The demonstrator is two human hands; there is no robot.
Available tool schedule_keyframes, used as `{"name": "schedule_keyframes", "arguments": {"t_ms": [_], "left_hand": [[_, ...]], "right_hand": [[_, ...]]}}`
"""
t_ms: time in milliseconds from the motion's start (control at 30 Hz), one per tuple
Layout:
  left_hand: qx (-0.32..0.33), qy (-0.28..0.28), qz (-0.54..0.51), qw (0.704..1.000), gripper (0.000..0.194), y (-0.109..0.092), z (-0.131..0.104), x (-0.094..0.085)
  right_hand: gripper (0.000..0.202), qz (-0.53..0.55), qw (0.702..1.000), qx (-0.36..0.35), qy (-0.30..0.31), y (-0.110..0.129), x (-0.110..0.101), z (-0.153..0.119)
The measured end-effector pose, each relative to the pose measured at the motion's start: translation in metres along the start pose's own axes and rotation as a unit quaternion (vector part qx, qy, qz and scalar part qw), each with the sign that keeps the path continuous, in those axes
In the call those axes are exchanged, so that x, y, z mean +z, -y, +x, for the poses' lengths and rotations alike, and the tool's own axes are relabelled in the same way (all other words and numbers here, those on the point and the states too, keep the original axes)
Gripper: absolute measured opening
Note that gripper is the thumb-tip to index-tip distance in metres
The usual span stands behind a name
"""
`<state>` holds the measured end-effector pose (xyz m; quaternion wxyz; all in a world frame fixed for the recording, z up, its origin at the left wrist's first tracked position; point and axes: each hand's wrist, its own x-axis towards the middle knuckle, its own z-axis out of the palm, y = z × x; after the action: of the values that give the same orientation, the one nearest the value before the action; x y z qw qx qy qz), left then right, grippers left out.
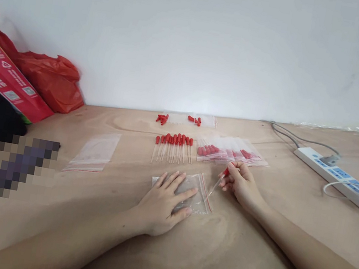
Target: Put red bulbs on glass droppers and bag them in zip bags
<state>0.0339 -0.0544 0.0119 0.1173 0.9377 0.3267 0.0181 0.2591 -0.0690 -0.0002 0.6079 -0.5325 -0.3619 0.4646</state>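
Note:
My left hand (165, 204) lies with fingers spread on a clear zip bag (200, 203), whose red-lined mouth faces right. Between the fingertips of my right hand (240, 184) is a dropper (217, 183) with a red rubber bulb; its clear tube slants down toward the bag's mouth. I cannot tell whether the tip touches the bag. Beyond my left hand stretches a row of several red-bulbed droppers (174, 145), tubes pointing toward me. Behind my right hand are overlapping zip bags (232, 151) with red-bulbed droppers inside.
At the left lies another zip bag (92, 154). Loose red bulbs (162, 118) and a further plastic bag (177, 116) are near the wall. A white power strip (342, 177) with cords stands right; red bags (50, 79) and a blurred-out object (15, 168) are left.

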Motion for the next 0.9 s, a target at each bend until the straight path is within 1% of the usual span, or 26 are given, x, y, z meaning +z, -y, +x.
{"name": "schedule_keyframes", "arguments": {"t_ms": [167, 333, 400, 500, 600, 667, 800, 900], "left_hand": [[0.003, -0.008, -0.004, 1.0, 0.047, 0.001, 0.0, 0.001], [0.003, -0.012, 0.004, 1.0, 0.05, 0.001, 0.0, 0.002], [0.004, -0.015, 0.008, 1.0, 0.052, 0.001, 0.0, 0.002], [0.005, -0.027, 0.005, 1.0, 0.053, 0.001, 0.0, 0.003], [0.007, -0.034, 0.0, 0.999, 0.055, 0.002, 0.0, 0.004], [0.009, -0.036, -0.002, 0.999, 0.057, 0.002, 0.0, 0.004], [0.012, -0.04, -0.005, 0.999, 0.06, 0.002, 0.0, 0.005], [0.015, -0.051, -0.018, 0.998, 0.061, 0.002, 0.001, 0.006]], "right_hand": [[0.018, 0.056, 0.997, 0.047, -0.029, 0.0, 0.002, -0.004], [0.02, 0.088, 0.993, 0.076, 0.005, 0.0, 0.005, -0.012], [0.025, 0.068, 0.994, 0.083, 0.032, 0.0, 0.005, -0.015], [0.03, -0.021, 0.993, 0.068, 0.097, 0.0, 0.004, -0.017], [0.031, -0.119, 0.978, 0.055, 0.16, 0.001, 0.002, -0.016], [0.032, -0.157, 0.966, 0.062, 0.195, 0.002, 0.002, -0.015], [0.032, -0.175, 0.949, 0.072, 0.252, 0.005, 0.008, -0.012], [0.034, -0.164, 0.946, 0.076, 0.269, 0.006, 0.011, -0.01]]}}
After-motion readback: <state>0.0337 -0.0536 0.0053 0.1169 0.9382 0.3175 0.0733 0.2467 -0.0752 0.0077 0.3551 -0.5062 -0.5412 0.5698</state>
